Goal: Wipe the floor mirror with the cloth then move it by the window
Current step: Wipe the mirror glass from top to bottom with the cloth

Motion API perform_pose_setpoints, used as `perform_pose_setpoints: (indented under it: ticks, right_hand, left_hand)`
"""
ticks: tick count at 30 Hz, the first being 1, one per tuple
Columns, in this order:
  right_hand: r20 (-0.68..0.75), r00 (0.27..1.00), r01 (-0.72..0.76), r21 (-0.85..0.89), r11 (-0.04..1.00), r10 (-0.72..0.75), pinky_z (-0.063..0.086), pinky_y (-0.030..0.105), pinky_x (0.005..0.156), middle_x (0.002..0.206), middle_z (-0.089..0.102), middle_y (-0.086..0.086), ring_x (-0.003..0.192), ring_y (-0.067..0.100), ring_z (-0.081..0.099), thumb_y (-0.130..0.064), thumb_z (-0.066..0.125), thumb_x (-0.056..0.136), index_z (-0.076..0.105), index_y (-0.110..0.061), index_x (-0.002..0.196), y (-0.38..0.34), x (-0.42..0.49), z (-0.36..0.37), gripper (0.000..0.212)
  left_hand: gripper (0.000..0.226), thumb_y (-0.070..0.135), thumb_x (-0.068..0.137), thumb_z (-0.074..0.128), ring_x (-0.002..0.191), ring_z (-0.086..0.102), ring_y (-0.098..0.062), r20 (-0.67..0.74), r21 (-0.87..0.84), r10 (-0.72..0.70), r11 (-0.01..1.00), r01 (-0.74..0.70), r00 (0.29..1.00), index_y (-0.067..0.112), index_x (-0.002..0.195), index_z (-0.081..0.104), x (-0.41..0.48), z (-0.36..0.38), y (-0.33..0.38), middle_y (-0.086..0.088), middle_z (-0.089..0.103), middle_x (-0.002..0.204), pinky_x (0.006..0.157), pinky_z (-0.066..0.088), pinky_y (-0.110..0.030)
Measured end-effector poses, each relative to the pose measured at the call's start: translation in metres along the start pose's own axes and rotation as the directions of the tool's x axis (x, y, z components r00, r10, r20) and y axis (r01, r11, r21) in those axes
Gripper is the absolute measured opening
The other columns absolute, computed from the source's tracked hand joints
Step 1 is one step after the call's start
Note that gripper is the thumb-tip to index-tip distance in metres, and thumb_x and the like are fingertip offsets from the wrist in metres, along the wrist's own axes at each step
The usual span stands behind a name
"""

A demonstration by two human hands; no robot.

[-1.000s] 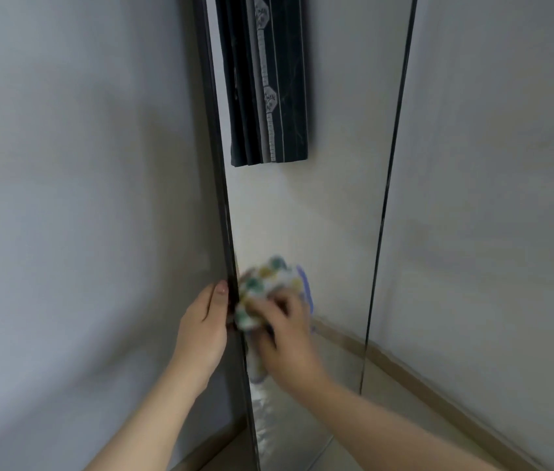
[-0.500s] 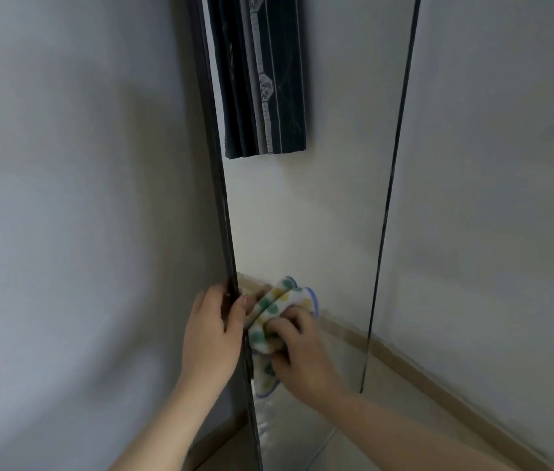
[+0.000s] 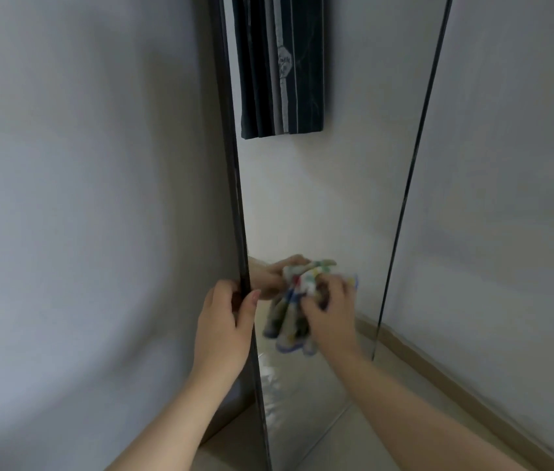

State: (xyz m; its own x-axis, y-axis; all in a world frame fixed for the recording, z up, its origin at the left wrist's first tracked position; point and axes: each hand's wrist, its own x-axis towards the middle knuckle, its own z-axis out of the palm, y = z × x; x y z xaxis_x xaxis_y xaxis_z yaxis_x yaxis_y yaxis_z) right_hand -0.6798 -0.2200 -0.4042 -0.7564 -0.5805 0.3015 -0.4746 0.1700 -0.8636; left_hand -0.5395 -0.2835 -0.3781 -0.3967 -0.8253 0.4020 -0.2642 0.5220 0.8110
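A: Where is the floor mirror (image 3: 319, 205) standing?

B: It is standing upright beside the grey wall (image 3: 82, 198) on the left. Its dark frame (image 3: 234, 185) is running from the top of the view down to the bottom. The lower right corner of the mirror is coming down near the skirting board (image 3: 438, 365) of the other wall (image 3: 506, 198).

A: What is the left hand (image 3: 223, 331) doing?

B: It is gripping the left edge of the mirror, in the lower half. The thumb is lying on the front of the frame and the other fingers are curling round behind it.

A: And the right hand (image 3: 331, 321)?

B: It is holding the cloth (image 3: 297, 300), bunched up inside curled fingers, and it is pressing it on the glass just beside the left edge, close to the left hand. The cloth is pale with coloured spots and a blue border. Part of it is hanging down below the fingers. It is looking blurred, so I cannot tell the pattern more exactly.

A: Is the glass showing anything?

B: Yes. Near the top edge it is reflecting a dark striped curtain (image 3: 282, 62), and just above the cloth it is reflecting a hand. Near the bottom the glass is reflecting the beige floor (image 3: 353, 436).
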Motion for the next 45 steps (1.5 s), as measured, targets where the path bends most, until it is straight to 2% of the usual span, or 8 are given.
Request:
perform_pose_setpoints:
  ticks: [9, 14, 21, 25, 32, 35, 41, 45]
  right_hand:
    - [0.120, 0.871, 0.491, -0.166, 0.855, -0.477, 0.038, 0.033, 0.096, 0.107, 0.036, -0.006, 0.103, 0.020, 0.043, -0.046, 0.043, 0.083, 0.056, -0.025, 0.100, 0.013, -0.041, 0.017, 0.031]
    - [-0.227, 0.974, 0.007, -0.104, 0.995, -0.030, 0.043, 0.047, 0.091, 0.110, 0.043, 0.007, 0.096, 0.026, 0.046, -0.037, 0.045, 0.080, 0.053, -0.011, 0.097, 0.025, 0.010, 0.010, 0.032]
    - [-0.093, 0.984, 0.147, -0.049, 0.988, -0.151, 0.037, 0.030, 0.092, 0.120, 0.040, 0.008, 0.106, 0.024, 0.042, -0.043, 0.046, 0.066, 0.054, -0.013, 0.101, 0.027, -0.013, 0.023, 0.047]
    - [-0.270, 0.888, -0.311, 0.243, 0.919, 0.372, 0.041, 0.050, 0.098, 0.129, 0.043, 0.015, 0.112, 0.033, 0.047, -0.042, 0.043, 0.071, 0.048, -0.013, 0.121, 0.052, 0.048, 0.002, 0.058]
    - [-0.005, 0.996, 0.085, 0.078, 0.993, -0.085, 0.030, 0.008, 0.097, 0.134, 0.030, 0.000, 0.121, 0.014, 0.033, -0.023, 0.053, 0.091, 0.047, -0.027, 0.113, 0.016, -0.049, 0.028, 0.023]
    - [-0.194, 0.980, 0.050, 0.072, 0.996, -0.035, 0.039, 0.034, 0.100, 0.122, 0.045, 0.008, 0.114, 0.027, 0.044, -0.030, 0.045, 0.087, 0.053, -0.010, 0.116, 0.032, 0.012, 0.014, 0.036]
    - [0.168, 0.653, -0.704, 0.494, 0.511, 0.738, 0.049, 0.052, 0.091, 0.113, 0.059, 0.015, 0.098, 0.032, 0.059, -0.049, 0.037, 0.094, 0.047, -0.013, 0.127, 0.092, 0.063, -0.006, 0.051]
    - [0.121, 0.814, -0.500, 0.644, 0.579, 0.568, 0.052, 0.043, 0.083, 0.118, 0.061, 0.010, 0.090, 0.024, 0.062, -0.059, 0.040, 0.086, 0.055, -0.014, 0.122, 0.059, 0.100, -0.029, 0.060]
  left_hand:
    - [0.010, 0.031, 0.089, 0.050, 0.071, 0.051, -0.003, 0.082, 0.039, 0.002, 0.999, -0.005, 0.997, 0.022, 0.087, 0.045, -0.002, -0.002, -0.011, 0.007, 0.053, 0.079, 0.055, 0.036, -0.016]
    - [0.007, 0.033, 0.090, 0.046, 0.072, 0.055, -0.011, 0.124, 0.077, 0.045, 0.995, -0.055, 0.991, 0.027, 0.092, 0.045, -0.001, -0.002, -0.011, 0.002, 0.058, 0.082, 0.056, 0.036, -0.015]
    - [0.010, 0.034, 0.090, 0.045, 0.073, 0.057, -0.019, 0.128, 0.098, 0.041, 0.994, -0.054, 0.991, 0.024, 0.088, 0.045, 0.001, -0.003, -0.016, 0.000, 0.057, 0.082, 0.057, 0.040, -0.022]
    - [0.009, 0.031, 0.091, 0.045, 0.072, 0.053, -0.011, 0.125, 0.068, 0.023, 0.997, -0.032, 0.992, 0.023, 0.087, 0.046, -0.001, 0.000, -0.013, 0.007, 0.052, 0.078, 0.057, 0.037, -0.018]
    - [0.011, 0.037, 0.090, 0.041, 0.078, 0.058, -0.014, 0.154, 0.061, 0.023, 0.998, -0.033, 0.988, 0.029, 0.096, 0.044, -0.002, 0.000, -0.015, 0.003, 0.057, 0.089, 0.062, 0.047, -0.026]
    - [0.006, 0.032, 0.090, 0.045, 0.074, 0.059, -0.015, 0.144, 0.045, 0.024, 0.999, -0.030, 0.989, 0.033, 0.084, 0.043, -0.001, -0.002, -0.013, 0.001, 0.058, 0.084, 0.061, 0.044, -0.023]
    - [0.022, 0.028, 0.090, 0.048, 0.069, 0.052, -0.006, 0.157, 0.024, 0.054, 0.998, -0.058, 0.986, 0.039, 0.074, 0.038, -0.005, -0.002, -0.005, 0.007, 0.053, 0.075, 0.053, 0.035, -0.012]
    - [0.022, 0.027, 0.090, 0.048, 0.066, 0.052, -0.005, 0.156, 0.001, 0.058, 0.998, -0.059, 0.986, 0.039, 0.074, 0.039, -0.003, -0.003, -0.008, 0.009, 0.052, 0.073, 0.055, 0.037, -0.007]
